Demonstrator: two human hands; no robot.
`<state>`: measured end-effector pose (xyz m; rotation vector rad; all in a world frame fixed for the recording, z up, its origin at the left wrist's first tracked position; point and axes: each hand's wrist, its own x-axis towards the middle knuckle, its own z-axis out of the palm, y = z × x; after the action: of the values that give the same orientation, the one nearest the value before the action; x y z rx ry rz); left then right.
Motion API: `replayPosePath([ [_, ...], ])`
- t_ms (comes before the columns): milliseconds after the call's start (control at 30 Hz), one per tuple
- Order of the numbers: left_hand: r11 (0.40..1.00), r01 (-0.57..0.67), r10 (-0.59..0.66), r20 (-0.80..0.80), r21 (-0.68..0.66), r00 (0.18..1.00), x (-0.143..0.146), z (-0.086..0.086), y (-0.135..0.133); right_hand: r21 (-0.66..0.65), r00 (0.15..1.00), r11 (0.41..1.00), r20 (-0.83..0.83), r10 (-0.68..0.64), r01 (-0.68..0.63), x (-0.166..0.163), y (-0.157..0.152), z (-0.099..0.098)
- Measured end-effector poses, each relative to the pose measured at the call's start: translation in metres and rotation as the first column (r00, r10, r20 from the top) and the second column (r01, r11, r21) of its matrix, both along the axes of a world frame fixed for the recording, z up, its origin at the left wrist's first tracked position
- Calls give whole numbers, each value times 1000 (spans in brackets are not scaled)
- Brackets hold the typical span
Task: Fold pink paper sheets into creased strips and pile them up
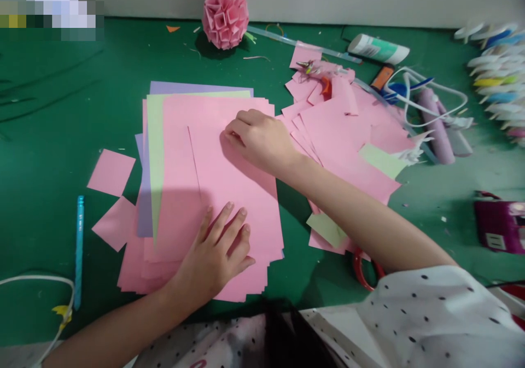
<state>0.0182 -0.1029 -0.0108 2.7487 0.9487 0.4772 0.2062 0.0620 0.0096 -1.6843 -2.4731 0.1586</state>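
A stack of paper sheets, mostly pink (172, 220), lies in front of me, with a light green sheet (155, 138) and a purple sheet (144, 209) showing at its left side. My left hand (217, 253) rests flat on the lower part of the top pink sheet, fingers apart. Over the upper right of that sheet, my right hand (256, 138) is closed with curled fingers; anything inside them is hidden. A thin dark line (194, 160) runs down the sheet between the hands; I cannot tell whether it is a strip, a fold or a cut.
Two pink paper squares (111, 172) and a blue pencil (79, 247) lie at left. A pink folded-paper ball (225, 16) sits at the back. To the right are loose pink sheets (336, 133), a pink glue gun (328, 72), a white tube (378, 49) and red-handled scissors (361, 272).
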Motion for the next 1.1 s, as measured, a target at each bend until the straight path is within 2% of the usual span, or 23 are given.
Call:
replayPosePath([
  [367, 1000, 13, -13, -25, -4, 1000, -1, 2, 2, 132, 994, 991, -105, 38, -23, 1, 36, -17],
  [500, 1000, 17, -16, -34, 13, 999, -1, 1, 1, 127, 982, 991, -190, -12, 36, 2, 46, -21],
  [600, 999, 5, -5, -8, 51, 1000, -1, -1, 1, 98, 960, 994, -278, -22, 51, 5, 41, -20],
  [733, 996, 0, -1, 17, 86, 1000, 0, -3, 1, 62, 940, 998, -339, 52, -33, 9, 22, -19],
  [833, 996, 3, -4, 12, 86, 1000, -1, -3, 2, 12, 906, 1000, -422, 26, -23, 11, 12, -15],
  [900, 997, -5, 4, 5, 80, 1000, -1, -3, 2, -36, 860, 999, -508, -38, 23, 15, 11, -4],
  [967, 998, -20, 19, 2, 68, 1000, -2, -2, 2, -30, 800, 994, -591, -103, 105, 23, 12, 17],
  [1033, 998, -26, 26, -1, 58, 1000, -3, -2, 3, 90, 718, 960, -683, -134, 265, 33, 10, 47],
  [1100, 997, -20, 20, 0, 68, 1000, -4, -1, 3, 355, 648, 844, -762, 12, 403, 42, 1, 77],
])
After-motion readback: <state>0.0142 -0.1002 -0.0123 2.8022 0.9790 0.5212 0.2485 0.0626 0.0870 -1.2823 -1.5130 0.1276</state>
